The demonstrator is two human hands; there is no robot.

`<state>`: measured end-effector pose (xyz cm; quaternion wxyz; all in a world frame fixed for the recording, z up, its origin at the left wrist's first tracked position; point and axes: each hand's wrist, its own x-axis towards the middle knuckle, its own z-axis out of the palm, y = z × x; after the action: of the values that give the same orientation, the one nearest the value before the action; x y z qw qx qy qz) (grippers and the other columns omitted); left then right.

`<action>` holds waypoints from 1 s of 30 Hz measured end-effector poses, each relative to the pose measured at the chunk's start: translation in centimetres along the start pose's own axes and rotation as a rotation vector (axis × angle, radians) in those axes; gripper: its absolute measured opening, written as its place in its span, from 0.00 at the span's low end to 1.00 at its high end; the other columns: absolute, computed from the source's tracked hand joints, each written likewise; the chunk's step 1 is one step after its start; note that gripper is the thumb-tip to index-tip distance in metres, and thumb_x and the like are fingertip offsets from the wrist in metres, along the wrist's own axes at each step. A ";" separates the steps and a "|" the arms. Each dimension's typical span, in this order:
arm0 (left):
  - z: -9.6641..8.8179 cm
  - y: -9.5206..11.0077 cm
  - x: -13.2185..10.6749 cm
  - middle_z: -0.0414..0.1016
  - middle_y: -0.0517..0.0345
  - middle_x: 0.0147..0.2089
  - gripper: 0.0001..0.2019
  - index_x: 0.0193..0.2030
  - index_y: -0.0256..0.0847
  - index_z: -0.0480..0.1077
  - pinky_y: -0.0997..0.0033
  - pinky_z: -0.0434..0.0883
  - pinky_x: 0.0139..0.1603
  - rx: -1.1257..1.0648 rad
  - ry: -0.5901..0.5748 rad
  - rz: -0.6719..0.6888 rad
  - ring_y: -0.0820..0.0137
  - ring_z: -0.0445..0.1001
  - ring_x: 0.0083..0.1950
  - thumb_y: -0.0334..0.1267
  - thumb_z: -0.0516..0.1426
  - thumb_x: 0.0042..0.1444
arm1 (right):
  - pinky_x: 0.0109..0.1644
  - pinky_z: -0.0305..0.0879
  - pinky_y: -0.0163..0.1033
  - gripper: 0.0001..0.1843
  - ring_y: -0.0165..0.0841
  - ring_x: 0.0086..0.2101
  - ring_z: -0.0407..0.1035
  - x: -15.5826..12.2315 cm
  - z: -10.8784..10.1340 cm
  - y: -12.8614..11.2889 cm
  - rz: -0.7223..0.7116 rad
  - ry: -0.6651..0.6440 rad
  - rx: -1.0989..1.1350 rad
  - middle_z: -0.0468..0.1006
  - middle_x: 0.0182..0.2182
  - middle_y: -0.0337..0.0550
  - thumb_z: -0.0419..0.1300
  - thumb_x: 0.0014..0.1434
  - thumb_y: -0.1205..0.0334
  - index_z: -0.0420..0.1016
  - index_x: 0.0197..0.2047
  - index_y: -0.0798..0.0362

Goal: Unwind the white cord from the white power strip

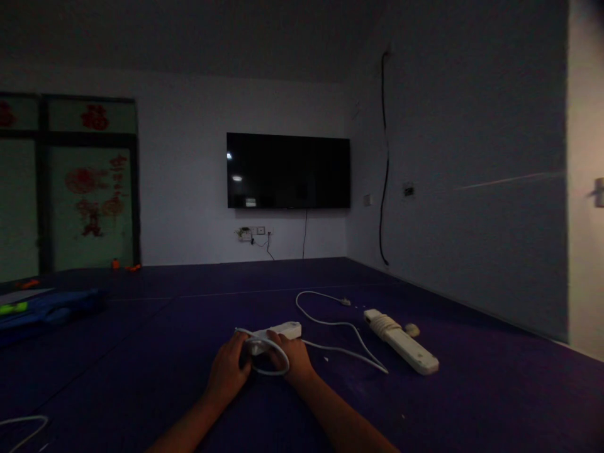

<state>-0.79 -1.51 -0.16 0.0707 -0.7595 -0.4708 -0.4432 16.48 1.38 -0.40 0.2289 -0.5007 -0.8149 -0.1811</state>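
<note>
A white power strip (289, 328) lies before me on the dark blue tabletop, with its cord looped near one end. My left hand (229, 365) grips the left end of the strip, where the cord (279, 357) curls over it. Across the strip's middle, my right hand (293, 360) is closed on the body, its thumb by the cord loop. From there the white cord runs right and bends back to a plug (346, 302). A second power strip (409, 347), its cord wound round one end, rests to the right, touched by neither hand.
Blue cloth (56, 311) with a yellow-green item lies at the far left. Another white cord (28, 418) shows at the near left corner. Small orange objects (133, 267) sit at the table's back edge. Beyond it, a television (289, 171) hangs on the wall.
</note>
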 end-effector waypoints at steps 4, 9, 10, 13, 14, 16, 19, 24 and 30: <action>0.1 0.0 -0.1 0.72 0.53 0.45 0.16 0.44 0.42 0.63 0.61 0.67 0.48 0.017 0.047 0.014 0.62 0.71 0.47 0.39 0.54 0.47 | 0.32 0.64 0.36 0.20 0.35 0.30 0.72 -0.1 -0.2 -0.1 0.018 0.018 -0.005 0.75 0.38 0.48 0.48 0.58 0.53 0.60 0.52 0.49; 0.0 -0.1 -0.4 0.71 0.51 0.48 0.20 0.49 0.43 0.63 0.62 0.65 0.50 0.067 0.115 0.049 0.62 0.70 0.49 0.47 0.52 0.50 | 0.31 0.64 0.36 0.22 0.37 0.32 0.72 -0.1 -0.5 -0.2 0.058 0.000 -0.008 0.75 0.38 0.50 0.47 0.59 0.52 0.58 0.55 0.50; -0.1 -0.2 -0.5 0.72 0.51 0.48 0.19 0.48 0.42 0.64 0.62 0.65 0.50 0.073 0.132 0.047 0.62 0.70 0.49 0.47 0.51 0.51 | 0.31 0.64 0.37 0.22 0.37 0.32 0.72 -0.1 -0.5 -0.2 0.063 -0.003 -0.006 0.75 0.39 0.50 0.46 0.59 0.53 0.58 0.55 0.50; -0.5 -0.2 -0.5 0.73 0.50 0.45 0.17 0.46 0.42 0.67 0.61 0.65 0.50 0.076 0.195 0.031 0.62 0.70 0.47 0.47 0.49 0.53 | 0.31 0.64 0.37 0.23 0.38 0.32 0.72 -0.1 -0.3 -0.1 0.094 -0.006 -0.010 0.75 0.40 0.50 0.46 0.59 0.54 0.56 0.56 0.50; -0.6 -0.2 -0.5 0.74 0.50 0.44 0.16 0.44 0.42 0.67 0.61 0.66 0.49 0.068 0.213 0.022 0.62 0.71 0.46 0.47 0.49 0.53 | 0.31 0.64 0.38 0.23 0.38 0.32 0.72 0.0 -0.2 0.0 0.109 -0.005 -0.014 0.74 0.40 0.50 0.46 0.59 0.54 0.56 0.57 0.50; -0.8 -0.2 -0.4 0.74 0.51 0.39 0.15 0.40 0.42 0.68 0.63 0.67 0.46 0.032 0.231 -0.006 0.63 0.72 0.42 0.47 0.48 0.54 | 0.30 0.64 0.38 0.23 0.39 0.31 0.72 0.0 0.0 0.1 0.128 -0.004 -0.019 0.74 0.41 0.50 0.46 0.59 0.54 0.56 0.57 0.49; -0.9 -0.1 -0.2 0.72 0.54 0.32 0.15 0.34 0.42 0.67 0.66 0.68 0.40 -0.057 0.236 -0.099 0.66 0.72 0.35 0.47 0.45 0.55 | 0.30 0.65 0.38 0.23 0.39 0.31 0.72 0.1 0.2 0.2 0.127 -0.007 -0.010 0.74 0.40 0.49 0.46 0.59 0.54 0.55 0.57 0.48; -0.9 -0.1 0.2 0.72 0.53 0.39 0.18 0.41 0.41 0.65 0.63 0.67 0.45 -0.260 0.294 -0.282 0.64 0.71 0.43 0.51 0.43 0.55 | 0.30 0.64 0.37 0.22 0.38 0.31 0.72 0.0 -0.1 0.2 0.123 -0.008 -0.010 0.75 0.39 0.50 0.45 0.59 0.55 0.56 0.57 0.48; -0.7 -0.7 0.5 0.75 0.53 0.31 0.27 0.37 0.37 0.70 0.65 0.69 0.39 -0.626 0.151 -0.427 0.63 0.74 0.35 0.59 0.43 0.51 | 0.29 0.64 0.36 0.24 0.37 0.30 0.72 -0.1 -0.4 0.0 0.049 -0.012 -0.053 0.75 0.40 0.51 0.49 0.57 0.58 0.56 0.57 0.50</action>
<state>-1.68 -1.19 0.43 -0.2240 -0.5944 -0.4536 -0.6251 16.63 1.12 -0.11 0.2148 -0.5275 -0.7988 -0.1939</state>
